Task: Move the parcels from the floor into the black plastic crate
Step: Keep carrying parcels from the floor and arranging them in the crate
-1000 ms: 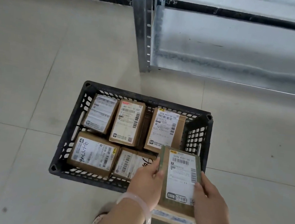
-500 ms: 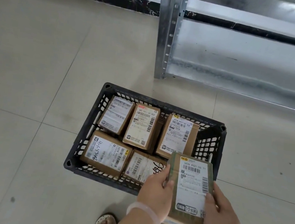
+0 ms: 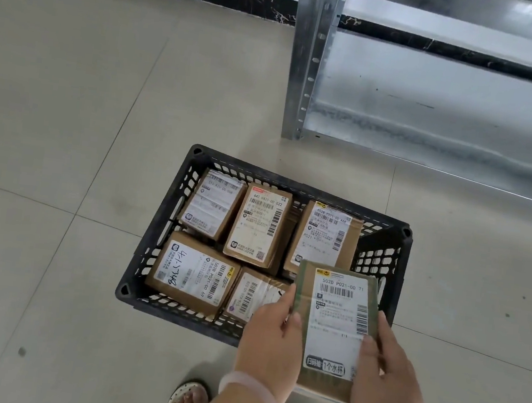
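We gripped the parcel (image 3: 334, 317) by its long edges, the fingers of left hand (image 3: 270, 335) and right hand (image 3: 384, 376) curled round it, above the near right corner of the black plastic crate (image 3: 161, 222) holding five parcels (image 3: 254, 226), judging it next needed lowering into whatever room lay beneath, on pale floor tiles (image 3: 64, 143) beside a metal rack (image 3: 437, 105)

Five parcels (image 3: 256, 228) in crate (image 3: 170, 203), shelving (image 3: 437, 105) behind right.

Labelled parcel (image 3: 333, 323) by black crate (image 3: 293, 187) corner
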The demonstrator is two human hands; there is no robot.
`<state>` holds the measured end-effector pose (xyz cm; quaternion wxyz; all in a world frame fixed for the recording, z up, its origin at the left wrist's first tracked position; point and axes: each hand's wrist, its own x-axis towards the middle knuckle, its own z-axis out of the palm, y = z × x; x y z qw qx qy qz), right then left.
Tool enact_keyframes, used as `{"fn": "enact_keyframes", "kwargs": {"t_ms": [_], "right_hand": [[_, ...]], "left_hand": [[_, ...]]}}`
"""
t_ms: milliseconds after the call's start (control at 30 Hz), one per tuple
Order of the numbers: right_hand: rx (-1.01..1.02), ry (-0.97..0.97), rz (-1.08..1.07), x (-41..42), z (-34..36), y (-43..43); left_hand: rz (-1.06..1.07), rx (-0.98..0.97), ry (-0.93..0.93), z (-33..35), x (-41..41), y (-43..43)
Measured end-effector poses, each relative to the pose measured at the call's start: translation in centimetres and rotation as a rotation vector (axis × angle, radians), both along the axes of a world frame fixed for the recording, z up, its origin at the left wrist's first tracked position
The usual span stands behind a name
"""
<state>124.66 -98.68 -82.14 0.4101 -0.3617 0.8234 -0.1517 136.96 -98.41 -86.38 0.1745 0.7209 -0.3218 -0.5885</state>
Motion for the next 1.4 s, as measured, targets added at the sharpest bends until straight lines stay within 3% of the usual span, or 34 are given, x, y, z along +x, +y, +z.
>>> {"fn": "enact_keyframes", "kwargs": {"t_ms": [333, 500, 700, 867, 1067, 1400], "right_hand": [[-0.097, 0.143, 0.031, 3.5, 0.7, 1.5], [0.058, -0.094, 0.307, 6.7, -0.2, 0.3], [0.081, -0.452, 0.346, 11.0, -1.9, -1.9], [0.084, -0.475, 0.376, 12.7, -3.7, -2.9], [0.026, -0.462, 0.402, 13.6, -4.2, -3.6], [-0.024, -0.539, 0.265, 17.0, -5.5, -11.5]], "left_hand": [[0.069, -0.136, -0.104, 2.2, 2.4, 1.2], [0.216, -0.113, -0.214, 2.0, 6.8, 0.7], [0.333, -0.051, -0.362, 1.5, 12.7, -2.1], [0.304, -0.009, -0.401, 0.5, 14.8, -2.0], [0.336, -0.093, -0.413, 0.9, 15.9, -3.1], [-0.072, -0.168, -0.395, -0.9, 19.8, -12.1]]}}
